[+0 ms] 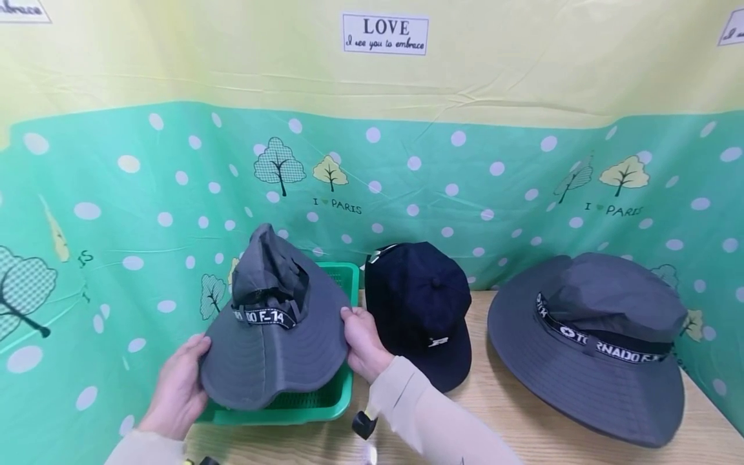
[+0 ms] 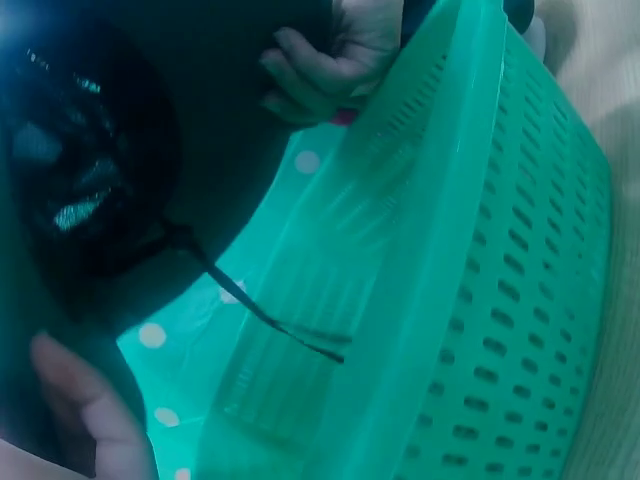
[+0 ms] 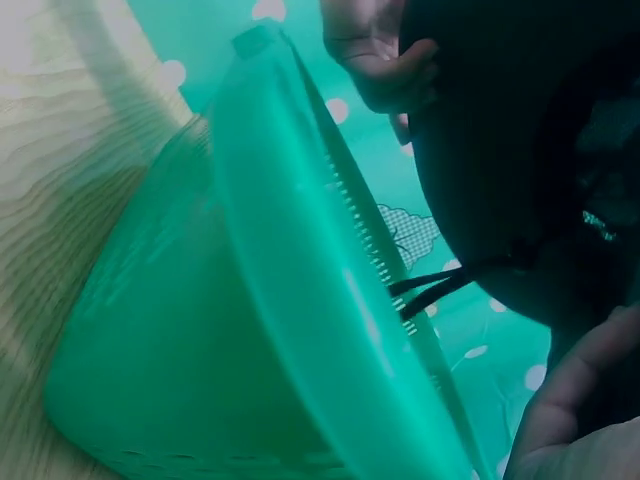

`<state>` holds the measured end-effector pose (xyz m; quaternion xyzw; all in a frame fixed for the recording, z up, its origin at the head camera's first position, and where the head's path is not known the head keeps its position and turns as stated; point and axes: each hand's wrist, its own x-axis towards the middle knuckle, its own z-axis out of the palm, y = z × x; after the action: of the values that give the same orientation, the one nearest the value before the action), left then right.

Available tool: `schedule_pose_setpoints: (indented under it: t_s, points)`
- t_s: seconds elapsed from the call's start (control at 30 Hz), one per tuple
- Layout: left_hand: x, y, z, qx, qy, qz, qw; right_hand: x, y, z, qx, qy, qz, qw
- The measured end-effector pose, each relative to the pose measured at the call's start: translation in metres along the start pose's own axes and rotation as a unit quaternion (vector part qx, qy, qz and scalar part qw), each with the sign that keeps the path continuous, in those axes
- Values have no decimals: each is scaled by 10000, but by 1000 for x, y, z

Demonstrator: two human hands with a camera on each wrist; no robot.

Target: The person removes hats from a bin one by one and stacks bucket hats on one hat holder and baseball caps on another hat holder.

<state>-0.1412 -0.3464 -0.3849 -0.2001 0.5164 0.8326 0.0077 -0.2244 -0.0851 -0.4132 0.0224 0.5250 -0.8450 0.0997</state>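
Observation:
My left hand (image 1: 179,384) and right hand (image 1: 365,343) grip opposite sides of the brim of a grey wide-brimmed bucket hat (image 1: 256,361). Its crown is dented and pointed, and a black band with white letters runs round it. The hat hangs tilted over a green plastic basket (image 1: 308,414), hiding much of its inside. From below, the left wrist view shows the dark lining (image 2: 90,150) and a thin chin cord (image 2: 240,292) dangling toward the basket. In the right wrist view, fingers of both hands show at the brim (image 3: 480,180).
Right of the basket, a black baseball cap (image 1: 415,303) lies on the wooden table (image 1: 476,420). Farther right sits a second grey wide-brimmed hat (image 1: 616,297) with a lettered band. A green and yellow printed curtain (image 1: 418,168) stands close behind and at the sides.

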Motion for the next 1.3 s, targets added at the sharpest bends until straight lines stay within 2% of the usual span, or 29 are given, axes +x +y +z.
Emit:
schedule_pose_setpoints:
  t_s: [0.1,0.27,0.43,0.6,0.67,0.83,0.9,1.07,1.2,1.3]
  points:
    - [-1,-1,6,62,352,-51,9993,-2,0,0,-176,116,-130,9997]
    - [-2,1,11,262,651,61,9975,-6,-5,4,-311,277,-281,9987]
    - [-5,13,13,515,883,241,9945,-12,-24,9,-425,369,-495,9972]
    - [-11,31,19,914,821,549,9909,-18,-51,7,-538,427,-587,9959]
    - [-14,37,20,1061,895,734,9876,-21,-62,6,-586,457,-623,9953]
    - [-22,47,23,1078,835,1164,9838,-30,-89,1,-555,450,-717,9949]
    - [-24,48,26,1052,744,1237,9839,-34,-100,-4,-520,462,-815,9943]
    - [-27,50,37,1174,728,1456,9797,-40,-125,-30,-803,541,-967,9906]
    - [-29,51,51,1219,520,1685,9768,-44,-138,-54,-1155,684,-1025,9856]
    - [-30,50,64,1350,406,1706,9752,-47,-145,-70,-1281,753,-1036,9834]
